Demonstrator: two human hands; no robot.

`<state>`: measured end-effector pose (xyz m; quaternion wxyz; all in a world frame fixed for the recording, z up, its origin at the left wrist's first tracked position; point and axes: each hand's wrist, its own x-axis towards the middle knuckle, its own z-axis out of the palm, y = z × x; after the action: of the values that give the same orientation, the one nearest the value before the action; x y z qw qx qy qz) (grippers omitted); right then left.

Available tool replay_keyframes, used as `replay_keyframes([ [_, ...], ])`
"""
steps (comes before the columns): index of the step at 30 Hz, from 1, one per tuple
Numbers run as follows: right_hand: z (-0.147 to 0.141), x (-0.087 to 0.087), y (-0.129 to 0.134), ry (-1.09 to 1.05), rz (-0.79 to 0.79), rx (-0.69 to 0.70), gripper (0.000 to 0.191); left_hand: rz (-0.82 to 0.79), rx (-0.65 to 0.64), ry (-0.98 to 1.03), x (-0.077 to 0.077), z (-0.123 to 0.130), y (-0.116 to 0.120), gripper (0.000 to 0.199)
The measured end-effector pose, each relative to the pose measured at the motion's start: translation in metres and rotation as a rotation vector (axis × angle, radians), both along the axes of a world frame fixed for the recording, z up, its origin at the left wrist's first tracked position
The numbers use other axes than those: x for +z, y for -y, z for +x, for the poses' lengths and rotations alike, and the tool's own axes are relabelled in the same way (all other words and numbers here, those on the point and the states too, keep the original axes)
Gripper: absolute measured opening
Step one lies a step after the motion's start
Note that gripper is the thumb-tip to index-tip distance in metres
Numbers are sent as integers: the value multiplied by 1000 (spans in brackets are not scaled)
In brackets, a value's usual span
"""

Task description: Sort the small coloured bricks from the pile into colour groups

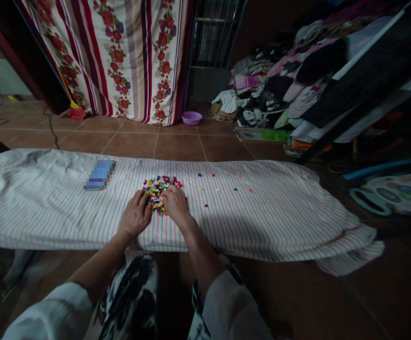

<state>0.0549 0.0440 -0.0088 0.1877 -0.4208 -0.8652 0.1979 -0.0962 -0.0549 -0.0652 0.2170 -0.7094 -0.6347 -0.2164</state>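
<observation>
A heap of small multicoloured pieces [161,182], like beads or tiny blocks, lies on the striped cloth [262,222]. At the heap's left edge rests my left hand [137,215], its fingers stretched out flat and touching the outer pieces. My right hand [176,204] is over the heap's right side with its fingers bent down and drawn together among the pieces. Whether a piece sits between those fingertips is hidden. Right of the heap, single pieces lie spaced apart, among them a green piece [235,189], an orange piece [250,190] and a yellow piece [201,189].
A blurred-out phone-like object [99,175] lies on the cloth to the left. Beyond the cloth are a tiled floor, a purple basin [191,118], a floral curtain [120,56] and piled clothes [279,85]. A colourful plastic seat or toy [399,191] stands at right.
</observation>
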Motion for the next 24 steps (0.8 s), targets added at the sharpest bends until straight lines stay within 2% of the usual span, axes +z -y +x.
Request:
replay_keyframes([
  [6, -3, -2, -1, 14, 15, 9, 24, -30, -15, -6, -1, -1, 0, 20],
  [14, -12, -2, 1, 59, 53, 50, 26, -131, 33, 177, 5, 3, -1, 32],
  [18, -14, 0, 2, 58, 51, 26, 25, -164, 35, 188, 8, 4, -1, 32],
  [24, -19, 2, 4, 67, 43, 2, 24, -128, 55, 175, 8, 4, -1, 34],
])
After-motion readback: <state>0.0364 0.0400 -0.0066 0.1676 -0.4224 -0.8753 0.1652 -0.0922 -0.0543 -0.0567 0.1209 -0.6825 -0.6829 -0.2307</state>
